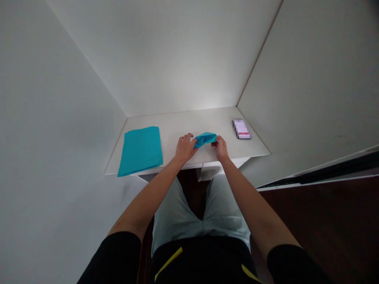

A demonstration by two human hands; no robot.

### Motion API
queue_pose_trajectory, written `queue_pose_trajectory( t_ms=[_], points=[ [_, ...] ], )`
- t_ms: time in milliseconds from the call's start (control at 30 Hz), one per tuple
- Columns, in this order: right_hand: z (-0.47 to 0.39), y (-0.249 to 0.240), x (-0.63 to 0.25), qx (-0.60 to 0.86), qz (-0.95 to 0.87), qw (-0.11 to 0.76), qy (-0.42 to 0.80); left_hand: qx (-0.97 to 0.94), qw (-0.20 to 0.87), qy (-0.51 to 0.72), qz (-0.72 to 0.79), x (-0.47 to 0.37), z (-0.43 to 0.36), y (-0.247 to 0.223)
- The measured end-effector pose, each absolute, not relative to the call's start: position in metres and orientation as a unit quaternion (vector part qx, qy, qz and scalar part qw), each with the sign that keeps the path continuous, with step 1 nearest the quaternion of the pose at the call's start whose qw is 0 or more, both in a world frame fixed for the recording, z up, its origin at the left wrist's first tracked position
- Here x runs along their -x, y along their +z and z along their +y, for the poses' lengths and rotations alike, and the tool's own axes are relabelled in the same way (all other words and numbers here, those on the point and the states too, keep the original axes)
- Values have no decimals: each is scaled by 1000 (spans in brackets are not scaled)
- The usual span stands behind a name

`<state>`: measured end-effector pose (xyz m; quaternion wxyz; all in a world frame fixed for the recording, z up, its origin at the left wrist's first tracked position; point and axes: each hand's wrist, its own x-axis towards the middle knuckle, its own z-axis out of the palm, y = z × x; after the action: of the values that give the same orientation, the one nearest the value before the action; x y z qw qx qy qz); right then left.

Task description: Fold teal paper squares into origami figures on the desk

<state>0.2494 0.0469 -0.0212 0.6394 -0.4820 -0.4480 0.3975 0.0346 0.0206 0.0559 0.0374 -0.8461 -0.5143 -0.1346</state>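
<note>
A small piece of folded blue paper is held between my two hands, just above the white desk top. It is long and narrow, with an open pocket along its middle. My left hand pinches its left end between thumb and finger, the other fingers raised. At the right end, my right hand grips it with the fingertips curled in. To the left of my hands lies a stack of flat blue paper sheets, its near edge jutting over the desk's front.
A phone with a lit, blurred screen lies at the desk's right side. The white desk sits in a niche, with walls on the left, back and right. A drawer front shows beneath the desk top, above my legs.
</note>
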Motion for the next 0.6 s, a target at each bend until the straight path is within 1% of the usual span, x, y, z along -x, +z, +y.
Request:
queue_pose_trajectory(
  t_ms=[233, 400, 600],
  points=[
    [44, -17, -248, 478, -447, 638, 406, 851, 29, -164, -499, -45, 22, 56],
    [44, -14, -247, 467, -436, 652, 408, 846, 17, -188, -498, -49, 22, 57],
    [44, -12, -244, 468, -422, 659, 410, 843, 18, -193, -501, -48, 22, 54]
  ],
)
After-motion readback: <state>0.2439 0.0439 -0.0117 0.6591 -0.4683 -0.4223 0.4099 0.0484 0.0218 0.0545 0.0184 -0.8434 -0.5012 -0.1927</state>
